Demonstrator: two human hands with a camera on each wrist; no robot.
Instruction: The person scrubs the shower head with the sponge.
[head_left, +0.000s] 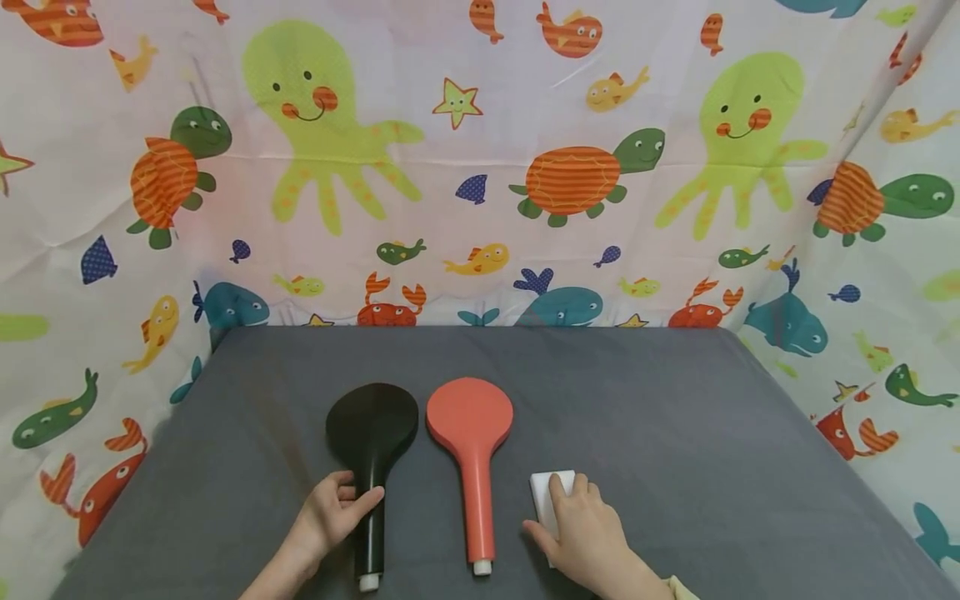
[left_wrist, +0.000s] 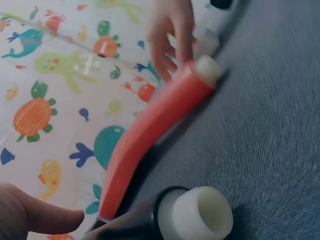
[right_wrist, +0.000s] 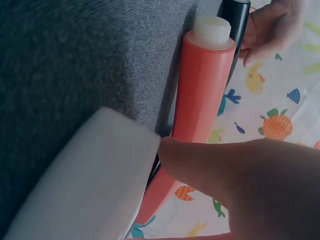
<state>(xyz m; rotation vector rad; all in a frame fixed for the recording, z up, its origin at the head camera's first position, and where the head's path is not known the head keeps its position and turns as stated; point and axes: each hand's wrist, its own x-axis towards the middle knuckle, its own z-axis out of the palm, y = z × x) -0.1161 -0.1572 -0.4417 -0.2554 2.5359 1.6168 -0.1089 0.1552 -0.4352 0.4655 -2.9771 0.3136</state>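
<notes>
A black shower head [head_left: 372, 421] lies with its round head away from me, its handle ending in a white connector [left_wrist: 204, 215]. My left hand [head_left: 327, 508] is at this handle, thumb extended across it and fingers at its left side. Right of it lies a coral-red shower head [head_left: 470, 414] in the same direction, no hand on it. My right hand [head_left: 588, 529] is over a white rectangular block [head_left: 543, 500], fingers fairly straight on its top and thumb spread past its left edge. That block [right_wrist: 87, 175] looms close in the right wrist view, the thumb tip at its edge.
Grey cloth [head_left: 675, 417] covers the table. A white curtain [head_left: 480, 125] printed with sea animals rises behind the table and along both sides. The red handle's white end [right_wrist: 212, 31] points toward me, between my two hands.
</notes>
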